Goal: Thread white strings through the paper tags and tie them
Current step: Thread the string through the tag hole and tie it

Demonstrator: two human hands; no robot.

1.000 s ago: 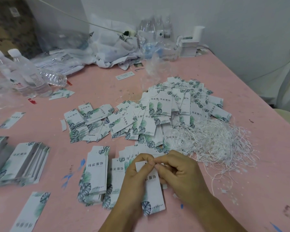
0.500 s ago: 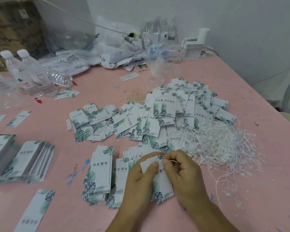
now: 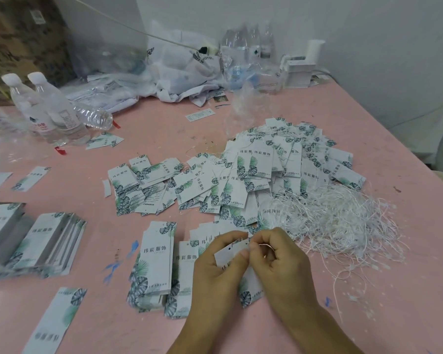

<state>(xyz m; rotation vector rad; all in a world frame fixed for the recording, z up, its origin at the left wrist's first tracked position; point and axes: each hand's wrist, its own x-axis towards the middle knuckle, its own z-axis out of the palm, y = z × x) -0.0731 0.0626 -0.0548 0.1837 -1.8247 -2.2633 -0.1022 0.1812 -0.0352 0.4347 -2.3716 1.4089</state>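
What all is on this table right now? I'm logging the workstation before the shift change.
Pink table: one, under everything.
White paper tags with green leaf print, loose heap: many, table centre.
Stacked tags: several piles, near and left.
White strings, tangled pile: many, right of the heap.
Clear plastic water bottles, white caps: two upright, one lying, far left.
Clear plastic bags: heap, far edge.
White box-shaped device: one, far right corner.
Left hand: holds one tag.
Right hand: grip pinches a string at the tag's top.
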